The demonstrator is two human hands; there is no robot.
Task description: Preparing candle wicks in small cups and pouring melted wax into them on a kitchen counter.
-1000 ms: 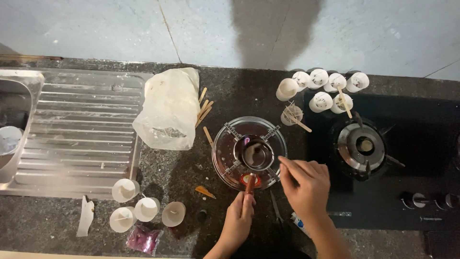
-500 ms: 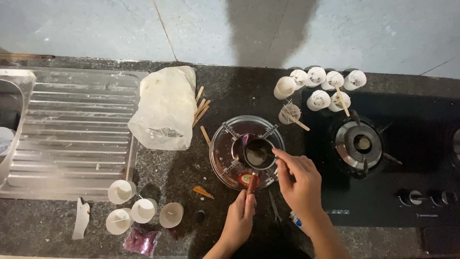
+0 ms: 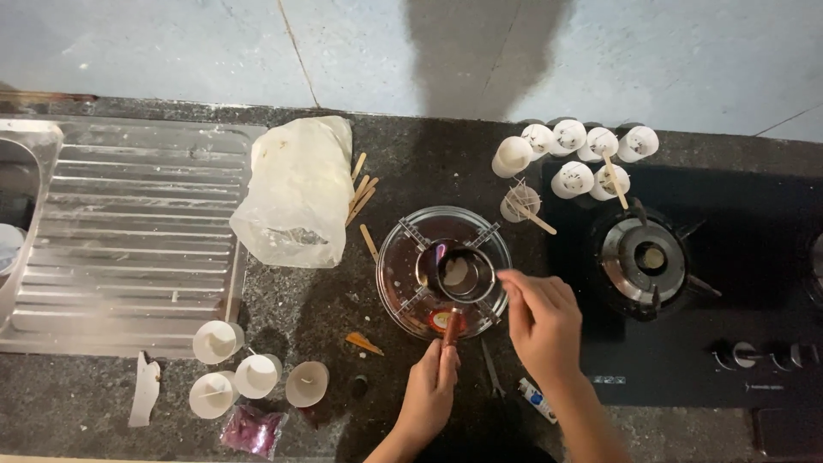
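- Glass bowl [image 3: 403,283] sits mid-worktop [image 3: 343,394], just left of the gas burner [image 3: 645,259]; a small metal pot [image 3: 459,273] rests inside on a wire rack.
- Left hand [image 3: 429,396] closed round the pot's reddish handle [image 3: 449,330].
- Right hand [image 3: 542,321] at the bowl's right rim, fingers pinched; what they hold, cannot tell.
- White paper cups [image 3: 236,373] lower left; plastic bag [image 3: 296,193] beside the steel drainboard [image 3: 120,231].

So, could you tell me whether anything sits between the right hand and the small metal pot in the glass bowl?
Nothing visible does. The right hand hovers at the pot's right rim, fingertips nearly over it, with only the glass bowl's edge beneath. The left hand grips the pot's handle from below, clear of that gap.
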